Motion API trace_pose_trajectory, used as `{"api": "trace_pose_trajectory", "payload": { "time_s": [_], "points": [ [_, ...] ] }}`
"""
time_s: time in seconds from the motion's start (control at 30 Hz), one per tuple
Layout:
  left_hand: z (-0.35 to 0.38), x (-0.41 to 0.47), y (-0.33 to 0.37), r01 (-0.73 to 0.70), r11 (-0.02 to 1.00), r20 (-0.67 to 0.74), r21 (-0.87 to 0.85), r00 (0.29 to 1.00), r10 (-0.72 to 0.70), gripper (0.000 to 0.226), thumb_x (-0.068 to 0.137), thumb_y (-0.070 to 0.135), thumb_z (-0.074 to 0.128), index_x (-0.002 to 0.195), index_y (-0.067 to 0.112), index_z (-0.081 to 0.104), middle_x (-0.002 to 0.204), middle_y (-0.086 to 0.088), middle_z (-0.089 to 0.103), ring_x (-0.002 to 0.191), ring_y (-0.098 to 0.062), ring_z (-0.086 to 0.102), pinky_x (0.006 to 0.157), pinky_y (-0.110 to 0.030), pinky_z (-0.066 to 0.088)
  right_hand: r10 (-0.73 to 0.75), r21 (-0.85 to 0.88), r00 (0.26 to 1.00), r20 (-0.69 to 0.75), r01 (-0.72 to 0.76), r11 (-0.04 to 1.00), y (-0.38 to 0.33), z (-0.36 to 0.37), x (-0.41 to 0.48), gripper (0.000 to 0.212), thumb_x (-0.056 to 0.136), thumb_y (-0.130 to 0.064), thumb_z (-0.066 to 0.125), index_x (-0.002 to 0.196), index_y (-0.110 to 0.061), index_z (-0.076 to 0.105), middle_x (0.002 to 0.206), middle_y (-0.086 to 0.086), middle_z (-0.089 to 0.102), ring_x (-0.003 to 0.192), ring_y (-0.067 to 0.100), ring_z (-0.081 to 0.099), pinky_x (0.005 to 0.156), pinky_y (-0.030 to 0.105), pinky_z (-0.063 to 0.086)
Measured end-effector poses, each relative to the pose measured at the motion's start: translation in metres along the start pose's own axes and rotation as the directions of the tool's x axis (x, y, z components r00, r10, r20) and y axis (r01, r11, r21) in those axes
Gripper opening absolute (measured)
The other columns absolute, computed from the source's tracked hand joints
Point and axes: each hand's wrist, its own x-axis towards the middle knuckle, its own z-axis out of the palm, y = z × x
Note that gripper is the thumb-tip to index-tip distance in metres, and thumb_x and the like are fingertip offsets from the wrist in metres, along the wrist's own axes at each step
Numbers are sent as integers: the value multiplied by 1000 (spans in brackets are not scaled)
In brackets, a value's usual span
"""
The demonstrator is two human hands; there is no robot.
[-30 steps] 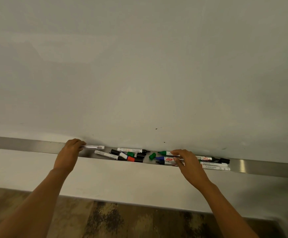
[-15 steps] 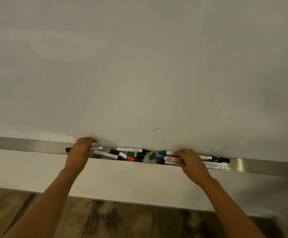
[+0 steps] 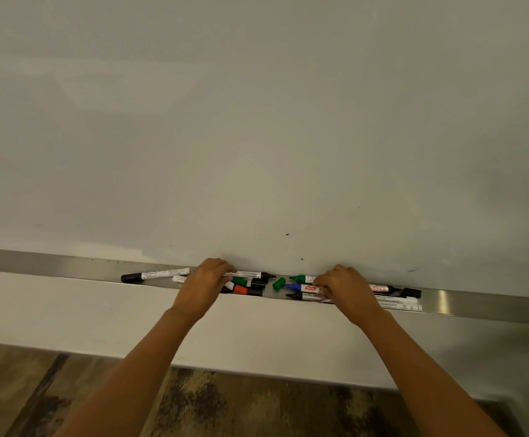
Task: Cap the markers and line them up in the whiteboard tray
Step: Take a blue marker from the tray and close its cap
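Two hands, left and right, curl over light, stiff, slippery markers jumbled in the tray at six o'clock, grip contents hidden; barrels suit pinching mid-length.

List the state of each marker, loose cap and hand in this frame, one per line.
black-capped marker: capped, lying alone at the tray's left end
loose green cap: off, lying in the tray between the hands
blue marker: uncapped
tray: markers jumbled mid-tray, not lined up
left hand: down on the marker pile, grip hidden
right hand: resting over markers, grip hidden
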Motion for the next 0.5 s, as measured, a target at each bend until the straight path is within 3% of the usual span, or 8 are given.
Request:
{"api": "trace_pose_trajectory", "payload": {
  "time_s": [0.2, 0.3, 0.5],
  "points": [
    [0, 8, -1, 61, 998, 198, -7, 979, -58, 18, 87, 14, 58, 103, 12, 66, 107, -4, 66, 100, -19, 57, 83, -26, 43, -25, 78, 995, -100, 32, 996, -1, 4, -8, 27, 88, -18, 59, 114, -12, 60, 107, 11, 67, 98, 29, 57, 87, 35, 42],
    [-4, 10, -8, 94, 995, 253, -14, 964, -88, 17, 87, 15, 59, 102, 13, 66, 105, -3, 66, 97, -20, 59, 78, -23, 43, -49, 85, 981, -189, 66, 994, -2, 0, -14, 28, 77, -8, 71, 104, -7, 65, 95, 16, 70, 86, 33, 64, 78, 40, 51],
    [-6, 20, -12, 85, 993, 314, 85, 943, -107, 21, 83, 10, 62, 103, 13, 65, 108, -6, 65, 98, -22, 59, 83, -30, 46, -36, 112, 952, -303, 73, 991, -8, -7, -23, 40, 67, -3, 79, 104, -4, 65, 95, 17, 69, 79, 31, 67, 71, 39, 56]
  ]
}}
